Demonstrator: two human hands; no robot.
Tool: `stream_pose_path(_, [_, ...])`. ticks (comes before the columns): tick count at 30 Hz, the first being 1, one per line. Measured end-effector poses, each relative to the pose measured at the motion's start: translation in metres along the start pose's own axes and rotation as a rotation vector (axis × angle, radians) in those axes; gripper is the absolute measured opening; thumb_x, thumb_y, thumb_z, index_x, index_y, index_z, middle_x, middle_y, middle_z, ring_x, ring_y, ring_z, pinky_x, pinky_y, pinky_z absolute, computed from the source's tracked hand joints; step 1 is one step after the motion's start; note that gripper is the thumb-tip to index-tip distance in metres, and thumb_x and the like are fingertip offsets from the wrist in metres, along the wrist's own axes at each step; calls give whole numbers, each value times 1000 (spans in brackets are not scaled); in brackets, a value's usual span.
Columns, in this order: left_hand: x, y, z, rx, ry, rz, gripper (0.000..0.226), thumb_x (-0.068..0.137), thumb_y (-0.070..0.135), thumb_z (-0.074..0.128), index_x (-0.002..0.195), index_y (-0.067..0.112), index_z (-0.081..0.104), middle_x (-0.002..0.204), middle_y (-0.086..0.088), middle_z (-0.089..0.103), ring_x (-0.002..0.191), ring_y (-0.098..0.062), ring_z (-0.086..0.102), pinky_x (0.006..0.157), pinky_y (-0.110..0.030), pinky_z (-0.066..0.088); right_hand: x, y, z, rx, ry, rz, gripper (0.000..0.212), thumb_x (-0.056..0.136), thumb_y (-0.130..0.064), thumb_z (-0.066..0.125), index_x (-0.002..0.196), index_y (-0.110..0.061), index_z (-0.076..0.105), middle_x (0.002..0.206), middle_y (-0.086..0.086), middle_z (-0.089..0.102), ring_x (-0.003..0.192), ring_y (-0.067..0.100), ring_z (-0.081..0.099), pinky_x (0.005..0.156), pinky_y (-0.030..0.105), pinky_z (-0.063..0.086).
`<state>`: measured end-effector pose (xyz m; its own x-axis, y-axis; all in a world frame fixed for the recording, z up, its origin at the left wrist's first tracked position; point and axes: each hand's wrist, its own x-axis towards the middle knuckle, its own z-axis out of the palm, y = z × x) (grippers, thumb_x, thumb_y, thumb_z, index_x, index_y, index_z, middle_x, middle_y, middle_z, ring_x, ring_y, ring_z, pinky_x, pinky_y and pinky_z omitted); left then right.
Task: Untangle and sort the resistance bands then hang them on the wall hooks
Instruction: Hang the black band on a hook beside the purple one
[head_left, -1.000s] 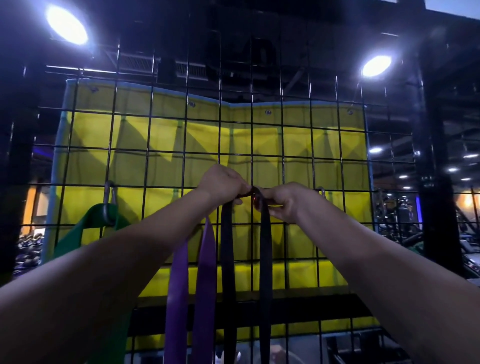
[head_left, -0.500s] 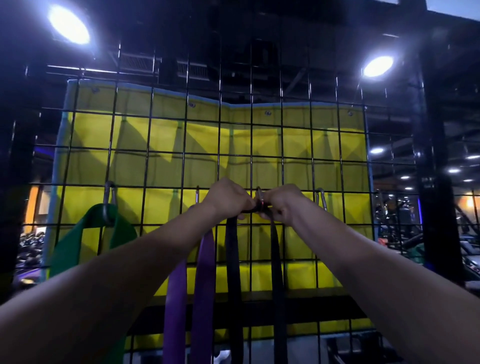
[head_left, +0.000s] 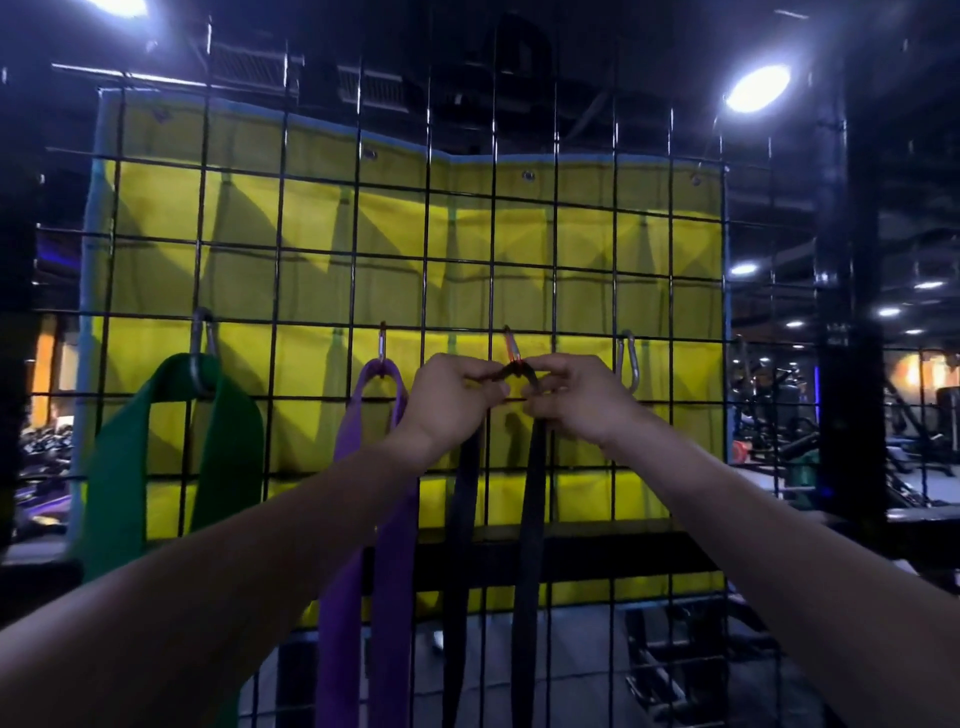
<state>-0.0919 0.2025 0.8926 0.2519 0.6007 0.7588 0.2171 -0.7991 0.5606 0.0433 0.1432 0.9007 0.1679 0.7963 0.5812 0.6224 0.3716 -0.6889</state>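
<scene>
Both hands, left (head_left: 451, 396) and right (head_left: 576, 397), pinch the black band (head_left: 531, 483) at the red hook (head_left: 511, 349), mid-grid (head_left: 311, 249). Hanging step; next, seat its loop fully and let go.

We see a dark room. Two bright round lamps, one top left (head_left: 117, 6) and one top right (head_left: 757, 87), glare white with a blue glow. The yellow mat (head_left: 322, 228) shines and carries pointed shadows. Straight bars bend near the edges, and everything looks a little soft and blurry.
</scene>
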Motion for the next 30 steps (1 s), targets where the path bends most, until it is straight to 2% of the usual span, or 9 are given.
stream_pose_path(2, [-3,3,7,-13,-52,0,35,84,10,66,119,10,63,104,-6,64,96,-18,61,82,-23,47,0,5,-2,-129,174,-94,41,83,4,58,120,-13,62,108,8,66,102,20,61,81,24,47])
stream_pose_path(4, [-7,6,14,-13,-80,5,40,84,6,64,124,9,59,114,-11,61,103,-23,61,81,-19,45,-3,10,-4,-191,304,-163,39,86,4,53,121,-11,62,117,7,66,110,19,59,88,18,41])
stream_pose_path(7, [-11,5,18,59,-70,47,42,88,4,57,129,12,54,122,-10,54,108,-22,59,81,-16,43,-8,15,-2,-211,265,-163,41,87,3,53,125,-13,59,120,6,65,111,18,59,88,17,38])
stream_pose_path(13, [-11,7,14,95,-92,41,45,88,1,55,131,12,52,130,-10,49,114,-23,56,95,-25,46,-8,14,-4,-161,212,-124,45,86,1,55,129,-14,55,119,7,63,103,18,59,85,20,41])
stream_pose_path(17, [-23,5,11,39,-110,57,48,86,-3,56,132,11,51,106,-3,50,108,-18,56,84,-13,41,-14,15,2,-188,139,-131,56,83,1,58,134,-19,49,103,0,56,96,15,53,81,21,40])
stream_pose_path(22, [-29,4,6,-4,-55,56,49,86,-2,57,132,13,51,100,2,53,95,-6,52,66,0,41,-19,19,3,-112,210,-160,51,83,5,54,130,-14,53,100,0,56,97,18,57,84,24,44])
stream_pose_path(25, [-46,-3,12,-57,-66,0,57,81,-8,58,134,12,48,103,-1,58,94,-7,54,74,-8,45,-30,35,13,-144,204,-134,51,84,3,53,133,-13,51,107,3,59,104,23,61,90,30,48])
stream_pose_path(28, [-69,-20,24,-52,-69,3,67,78,-11,58,139,13,41,113,-8,61,94,-6,53,68,2,41,-48,55,25,-210,227,-124,52,85,0,53,135,-14,47,117,10,60,106,24,60,87,25,46])
stream_pose_path(30, [-84,-32,28,8,-43,6,70,79,-6,60,141,16,37,121,-8,57,98,-10,55,69,-2,43,-64,68,29,-239,228,-91,54,84,2,54,135,-13,46,118,10,59,106,25,58,82,22,43])
